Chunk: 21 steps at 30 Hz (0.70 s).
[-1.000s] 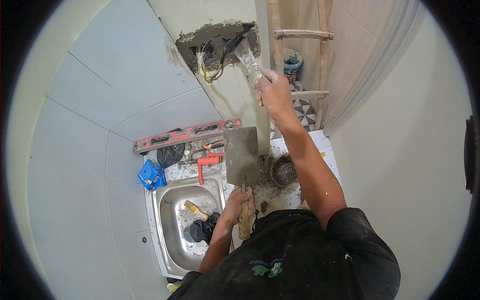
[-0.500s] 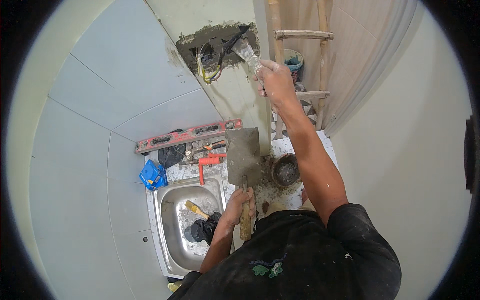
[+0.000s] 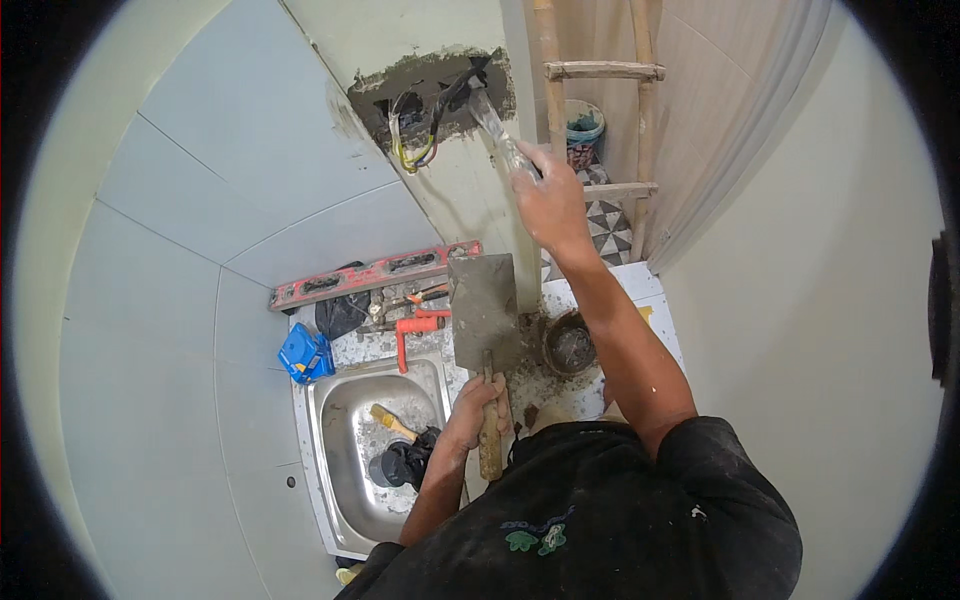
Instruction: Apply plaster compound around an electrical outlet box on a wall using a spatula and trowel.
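Note:
My right hand (image 3: 551, 205) grips a putty knife (image 3: 489, 118) whose blade meets the rough grey mortar (image 3: 370, 94) around a recess in the wall. Yellow and other wires (image 3: 408, 152) dangle from the recess, with a dark cable looping up beside the blade. Low in the middle of the picture, my left hand (image 3: 472, 410) is closed on the handle of a flat rectangular trowel (image 3: 483, 300), its plate smeared with grey material.
A red level (image 3: 350, 279), hand tools (image 3: 422, 324) and a blue pack (image 3: 300, 348) lie above a steel sink (image 3: 348, 476) holding a brush (image 3: 391, 421). A dark bowl (image 3: 570, 346) is on the counter. A bamboo ladder (image 3: 645, 130) and bucket (image 3: 584, 123) stand beyond.
My right hand rose slightly, then dropped back toward me, with the knife's blade still at the mortar. My left hand and the trowel have barely moved.

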{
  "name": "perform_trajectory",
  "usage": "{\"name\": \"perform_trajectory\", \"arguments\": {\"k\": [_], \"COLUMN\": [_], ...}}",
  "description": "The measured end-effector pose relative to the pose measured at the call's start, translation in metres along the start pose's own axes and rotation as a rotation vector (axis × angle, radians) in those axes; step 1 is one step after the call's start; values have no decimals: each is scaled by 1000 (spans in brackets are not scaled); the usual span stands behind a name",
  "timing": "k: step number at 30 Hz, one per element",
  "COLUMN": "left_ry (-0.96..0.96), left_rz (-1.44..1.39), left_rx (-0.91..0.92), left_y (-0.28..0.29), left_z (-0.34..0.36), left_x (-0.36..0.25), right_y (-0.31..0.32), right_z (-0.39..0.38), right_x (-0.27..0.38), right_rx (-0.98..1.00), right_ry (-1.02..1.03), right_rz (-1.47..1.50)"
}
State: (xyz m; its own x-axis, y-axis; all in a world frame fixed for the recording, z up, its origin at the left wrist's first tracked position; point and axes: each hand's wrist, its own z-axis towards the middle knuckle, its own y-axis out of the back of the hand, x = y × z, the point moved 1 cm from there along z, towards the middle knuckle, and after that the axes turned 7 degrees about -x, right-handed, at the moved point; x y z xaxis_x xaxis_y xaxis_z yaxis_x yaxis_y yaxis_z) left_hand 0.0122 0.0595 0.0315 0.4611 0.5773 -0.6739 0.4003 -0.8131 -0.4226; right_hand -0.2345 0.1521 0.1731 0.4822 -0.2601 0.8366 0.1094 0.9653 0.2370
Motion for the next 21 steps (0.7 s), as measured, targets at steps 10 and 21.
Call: {"name": "perform_trajectory", "arguments": {"k": [10, 21], "left_ry": [166, 180], "left_rz": [-306, -449], "left_rx": [139, 329], "left_y": [-24, -11], "left_z": [-11, -14], "left_x": [-48, -63], "right_y": [68, 82], "right_z": [-89, -108], "right_x": [-30, -71], "right_rx": [151, 178], "right_ry": [283, 141], "right_rz": [-96, -227]}}
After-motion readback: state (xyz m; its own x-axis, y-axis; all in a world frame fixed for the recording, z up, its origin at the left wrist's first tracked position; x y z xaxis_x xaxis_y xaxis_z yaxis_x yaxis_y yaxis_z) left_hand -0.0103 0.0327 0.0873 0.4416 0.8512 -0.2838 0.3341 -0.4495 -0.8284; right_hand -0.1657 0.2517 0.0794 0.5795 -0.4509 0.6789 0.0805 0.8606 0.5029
